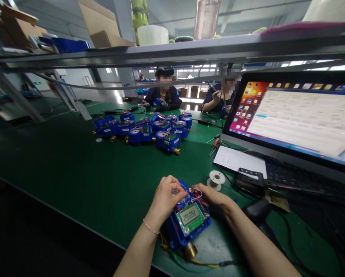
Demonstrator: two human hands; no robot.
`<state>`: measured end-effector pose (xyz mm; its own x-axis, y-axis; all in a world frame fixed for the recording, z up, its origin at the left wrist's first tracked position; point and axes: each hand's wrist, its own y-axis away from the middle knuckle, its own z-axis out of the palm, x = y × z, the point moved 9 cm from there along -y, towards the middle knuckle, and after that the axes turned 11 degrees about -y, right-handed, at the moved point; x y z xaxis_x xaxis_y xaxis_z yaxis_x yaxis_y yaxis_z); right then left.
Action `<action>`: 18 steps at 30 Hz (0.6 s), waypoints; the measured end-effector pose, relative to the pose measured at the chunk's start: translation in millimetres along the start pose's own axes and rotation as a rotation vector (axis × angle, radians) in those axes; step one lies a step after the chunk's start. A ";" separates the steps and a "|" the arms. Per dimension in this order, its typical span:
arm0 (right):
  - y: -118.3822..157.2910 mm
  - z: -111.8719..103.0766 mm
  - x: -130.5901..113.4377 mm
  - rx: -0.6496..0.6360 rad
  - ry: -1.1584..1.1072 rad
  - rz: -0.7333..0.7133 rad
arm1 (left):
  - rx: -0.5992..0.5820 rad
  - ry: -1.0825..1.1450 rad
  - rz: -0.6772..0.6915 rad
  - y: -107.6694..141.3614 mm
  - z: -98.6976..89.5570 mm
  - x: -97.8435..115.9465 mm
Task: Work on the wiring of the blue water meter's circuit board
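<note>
Your left hand [166, 196] covers part of the blue meter [189, 219] | your left forearm [139, 248] and right forearm [253, 234] leave the bottom edge | the right one hides part of a black tool [259, 211] | monitor [299, 119] cut off at right, its text [313, 105] too small for you

The person's left grip [167, 195] and right grip [212, 195] are bare hands with slim fingers. A thin, pale bracelet [151, 227], seemingly of tiny multicoloured beads with hints of pink, circles the left wrist. The left forearm [135, 252] and right forearm [249, 232] are bare, slender and tapered toward the wrists.
</note>
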<state>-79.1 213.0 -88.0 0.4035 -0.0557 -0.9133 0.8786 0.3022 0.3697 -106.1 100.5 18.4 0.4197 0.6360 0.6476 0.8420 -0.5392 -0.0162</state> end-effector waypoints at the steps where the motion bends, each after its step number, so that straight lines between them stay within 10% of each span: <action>1: 0.0 1.5 -0.9 -0.007 -0.005 -0.008 | -0.001 0.000 -0.001 0.1 -0.3 0.2; 18: -9.6 2.9 8.3 -0.048 -0.156 -0.103 | 0.012 0.031 0.013 1.4 -1.5 -3.8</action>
<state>-83.4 206.8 -98.6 0.3495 -0.2342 -0.9072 0.9057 0.3322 0.2632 -107.0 96.5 17.1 0.4198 0.6118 0.6704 0.8408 -0.5403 -0.0335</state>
